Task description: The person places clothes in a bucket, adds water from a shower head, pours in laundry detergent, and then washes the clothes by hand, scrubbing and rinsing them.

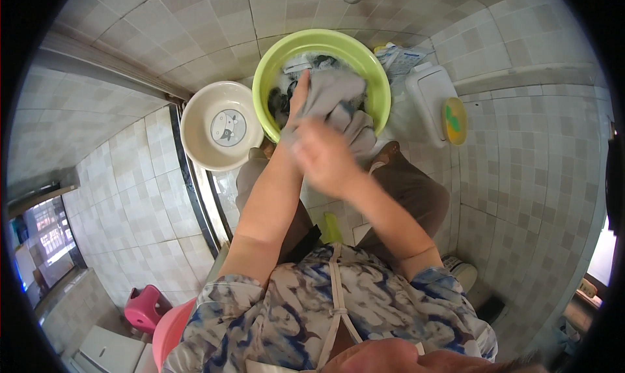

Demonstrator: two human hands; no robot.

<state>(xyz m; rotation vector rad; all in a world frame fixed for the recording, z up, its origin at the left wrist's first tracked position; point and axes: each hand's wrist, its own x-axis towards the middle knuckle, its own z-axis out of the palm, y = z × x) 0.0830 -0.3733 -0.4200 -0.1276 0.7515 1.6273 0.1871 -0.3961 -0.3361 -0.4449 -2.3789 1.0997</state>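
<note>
A grey cloth garment [335, 93] lies bunched over the near part of a lime-green basin [260, 80], above soapy water and dark wet laundry [278, 102]. My left hand [299, 98] reaches up along the garment's left side, one finger stretched out against it. The other left fingers are hidden by the fabric draped over them, which they seem to hold. Nearer to me, my right hand [320, 155] is closed in a fist and smeared by motion, crossing over my left wrist. A bit of grey fabric shows at its knuckles.
On the left stands a cream basin [195, 135] with a cow picture inside. Right of the green basin are a plastic packet [398, 59], a white container [430, 89] and a yellow dish [454, 121]. A pink stool [146, 308] stands behind me. Tiled walls enclose the spot.
</note>
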